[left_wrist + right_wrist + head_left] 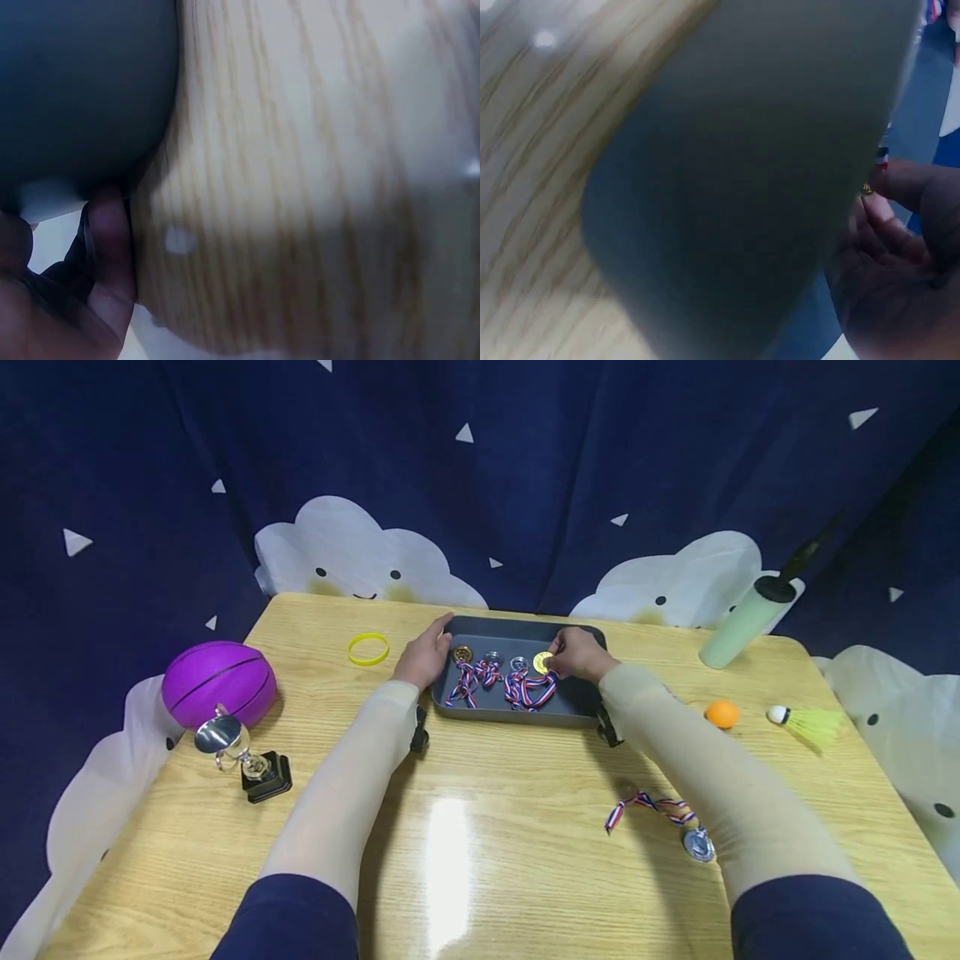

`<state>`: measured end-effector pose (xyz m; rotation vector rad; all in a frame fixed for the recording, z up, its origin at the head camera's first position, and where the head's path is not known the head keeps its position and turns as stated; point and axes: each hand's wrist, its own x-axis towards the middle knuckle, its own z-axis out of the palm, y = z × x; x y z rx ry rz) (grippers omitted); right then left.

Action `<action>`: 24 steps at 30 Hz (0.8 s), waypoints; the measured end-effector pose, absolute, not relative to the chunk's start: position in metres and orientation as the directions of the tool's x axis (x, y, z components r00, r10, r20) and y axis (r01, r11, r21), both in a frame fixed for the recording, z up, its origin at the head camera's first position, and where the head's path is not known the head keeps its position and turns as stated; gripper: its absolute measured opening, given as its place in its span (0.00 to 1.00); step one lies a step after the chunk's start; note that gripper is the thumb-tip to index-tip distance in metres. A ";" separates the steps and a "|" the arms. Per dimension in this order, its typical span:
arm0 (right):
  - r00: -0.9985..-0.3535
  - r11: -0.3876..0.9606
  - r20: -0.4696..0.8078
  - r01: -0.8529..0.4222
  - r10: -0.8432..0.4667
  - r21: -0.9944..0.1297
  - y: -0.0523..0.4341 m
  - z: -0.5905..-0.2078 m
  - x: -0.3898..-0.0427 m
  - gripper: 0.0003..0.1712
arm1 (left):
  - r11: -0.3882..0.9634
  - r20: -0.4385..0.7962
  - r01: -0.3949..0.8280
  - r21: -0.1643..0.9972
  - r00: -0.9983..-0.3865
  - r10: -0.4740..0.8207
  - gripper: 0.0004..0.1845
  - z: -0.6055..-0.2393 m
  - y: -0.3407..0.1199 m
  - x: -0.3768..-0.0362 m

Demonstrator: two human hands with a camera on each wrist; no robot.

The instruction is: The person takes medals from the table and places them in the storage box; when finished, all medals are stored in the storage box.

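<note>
A dark grey tray point(510, 714) lies toward the back of the table. Its left side is held by my left hand point(424, 658), whose fingers lie against the outer wall point(75, 97) near a corner in the left wrist view. Inside the tray, my right hand point(581, 653) pinches a gold medal point(542, 662) at its edge; in the right wrist view the tray wall hides most of it. To its left lie two silver medals point(518, 664) and a bronze-coloured medal point(462, 653). Their red, white and blue ribbons point(465, 683) are bunched below them.
Under my right forearm lies another silver medal point(698, 844) with its ribbon. On the left are a purple ball point(221, 681), a trophy cup point(266, 777) and a yellow wristband point(368, 649). An orange ball point(722, 714), a shuttlecock point(806, 724) and a pale green bottle-like cylinder point(742, 628) stand right.
</note>
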<state>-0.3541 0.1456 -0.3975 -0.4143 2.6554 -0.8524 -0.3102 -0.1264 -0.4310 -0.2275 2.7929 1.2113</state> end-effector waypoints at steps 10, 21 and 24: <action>-0.887 0.773 -0.159 -0.276 -0.434 -0.571 0.150 -0.379 -0.355 0.08 | 0.667 -0.161 -0.183 0.722 -0.982 -0.096 0.28 -0.432 -0.127 -0.311; -0.857 0.727 -0.109 -0.353 -0.504 -0.589 0.190 -0.341 -0.342 0.07 | 0.676 -0.162 -0.178 0.715 -0.983 -0.087 0.29 -0.428 -0.124 -0.309; -0.818 0.711 -0.107 -0.418 -0.566 -0.566 0.200 -0.330 -0.329 0.08 | 0.679 -0.152 -0.170 0.714 -0.985 -0.086 0.28 -0.429 -0.125 -0.309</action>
